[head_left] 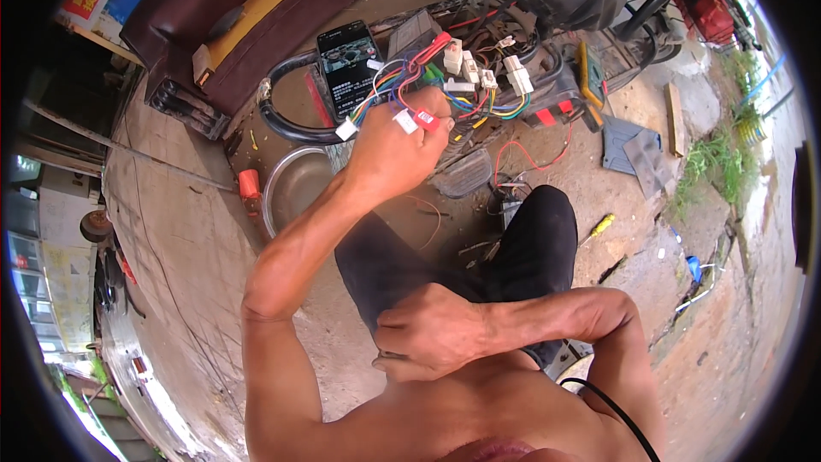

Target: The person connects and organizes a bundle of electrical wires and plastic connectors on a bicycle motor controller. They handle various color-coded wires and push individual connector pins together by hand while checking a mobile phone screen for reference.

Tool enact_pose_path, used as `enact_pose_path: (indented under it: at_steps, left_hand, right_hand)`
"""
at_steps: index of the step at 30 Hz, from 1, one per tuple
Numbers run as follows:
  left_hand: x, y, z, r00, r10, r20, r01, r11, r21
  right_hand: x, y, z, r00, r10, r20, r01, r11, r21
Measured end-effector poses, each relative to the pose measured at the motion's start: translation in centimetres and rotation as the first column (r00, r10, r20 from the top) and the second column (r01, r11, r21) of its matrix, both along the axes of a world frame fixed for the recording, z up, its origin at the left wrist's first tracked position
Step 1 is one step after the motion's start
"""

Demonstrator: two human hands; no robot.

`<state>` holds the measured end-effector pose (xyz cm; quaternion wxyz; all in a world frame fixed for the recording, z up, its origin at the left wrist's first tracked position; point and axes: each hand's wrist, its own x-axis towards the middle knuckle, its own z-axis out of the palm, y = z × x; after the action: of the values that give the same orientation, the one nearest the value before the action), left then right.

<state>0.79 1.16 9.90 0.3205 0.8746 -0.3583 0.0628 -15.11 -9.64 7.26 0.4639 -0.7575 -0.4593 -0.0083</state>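
My left hand (395, 154) reaches forward and is closed round a bundle of coloured wires (400, 79). White plug connectors (346, 129) hang from the wires beside my fingers, along with a small red connector (426, 119). Several more white connectors (517, 75) stick out at the far ends, right of the hand. Close to my belly, my right hand (432, 331) is curled with its fingers folded under; whatever they may hold is hidden. A phone (346, 60) with a lit screen lies just beyond my left hand.
Beyond the wires stands a vehicle frame with a black tube (274, 111). A yellow multimeter (590, 74) rests at the right. Around my legs are a metal basin (275, 192), a red cup-shaped object (249, 183), a yellow-handled screwdriver (602, 225) and a grey plate (629, 144). A brown sofa (184, 26) stands far left.
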Motion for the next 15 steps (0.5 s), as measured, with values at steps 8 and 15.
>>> enact_pose_path:
  at_steps: [8, 15]
  left_hand:
    - [0.0, 1.8, 0.2, 0.956, -0.097, -0.276, 0.073, 0.993, -0.094]
    - [0.0, 1.9, -0.6, 0.951, -0.218, -0.221, 0.188, 0.971, -0.148]
  right_hand:
    - [5.2, -6.7, -0.7, 0.435, -0.026, -0.9, 0.553, 0.797, 0.244]
    - [8.9, -5.7, -2.4, 0.528, -0.122, -0.84, 0.733, 0.566, 0.378]
